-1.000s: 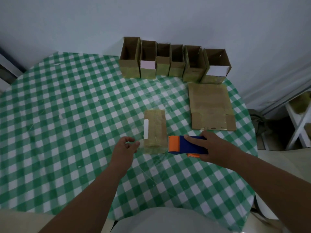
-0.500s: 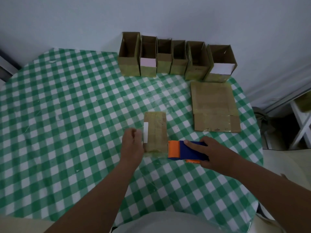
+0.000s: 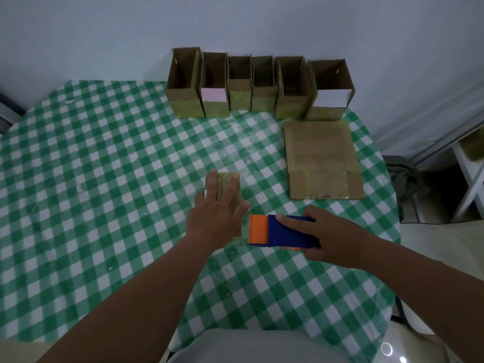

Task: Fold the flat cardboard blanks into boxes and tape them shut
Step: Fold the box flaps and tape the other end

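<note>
Left hand [image 3: 216, 216] lies flat, fingers straight and spread, pressing down on the small taped box [image 3: 227, 180], which sits on the table [image 3: 91, 179] around mid-surface, toward the near edge. The hand covers most of the box; a sliver of white label shows at its left side, text unreadable. Right hand [image 3: 332, 238] grips the tape dispenser [image 3: 277, 231], fingers curled round the blue body, index finger along the top; orange end points left, just beside the box's near right corner, and whether it touches the box I cannot tell. Dispenser shows no readable brand. Flat cardboard blank [image 3: 322, 159] lies near the right edge of the table, glossy tape strips across it, a few small dark printed marks along its near edge, too small to read. Row of six open boxes [image 3: 258, 87] stands upright along the far edge, side by side and touching or nearly so; second from left carries a pink label [image 3: 213, 95], rightmost a white label [image 3: 331, 98], both blank as far as visible. Fifth box has a small dark print on its front, illegible. Green-and-white checked cloth covers the table, under clear film. White stand [image 3: 468, 184] on the floor off the right edge, partly cut off.
</note>
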